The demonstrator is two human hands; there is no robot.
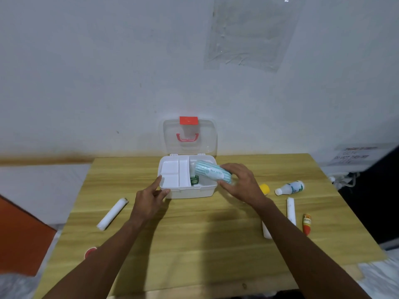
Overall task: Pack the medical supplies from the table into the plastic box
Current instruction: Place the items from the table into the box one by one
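held item: the right hand (239, 182) is grasping a teal-striped wrapped roll (212, 173), thumb at its near end and fingers over the far side.
where it is: the roll is hanging over the right, open compartment of the white plastic box (187, 192), not yet resting inside as far as i can judge.
long axis: it is lying slantwise, its left end over the box, its right end poking past the rim toward the grip.
fit: the roll is probably needing a turn to line up with the compartment.
left hand (151, 198): its grip is released, fingertips touching the box's near-left corner, steadying it.
inside already: a small green packet (194, 180).
waiting on the bench (194, 234): a white roll (112, 214) on the left; a white bottle (290, 187) and an orange tube (306, 223) on the right, nearer the right hand.
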